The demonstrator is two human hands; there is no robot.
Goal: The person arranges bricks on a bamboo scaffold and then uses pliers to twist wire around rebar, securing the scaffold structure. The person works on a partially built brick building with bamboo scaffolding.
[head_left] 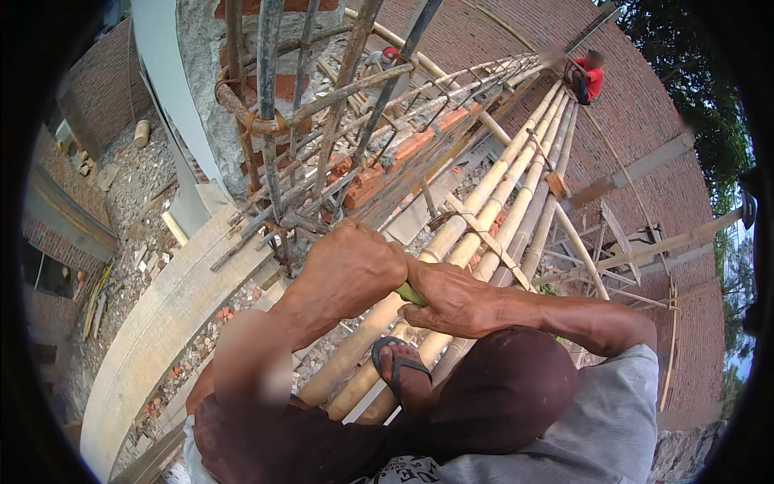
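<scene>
Green object (pixel 412 295): mostly hidden by right hand (pixel 453 298), kind unclear. Left forearm (pixel 306 305): partly blurred. Distant worker (pixel 593 82): head blurred.

The fisheye looks down and forward from the head. The right knee (pixel 522 377) sits near, brick wall (pixel 641 105) far.

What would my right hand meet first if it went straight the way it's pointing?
Likely your left hand: your right hand, closed on a green handle, points leftward at it, though depth leaves unclear whether they touch.
</scene>
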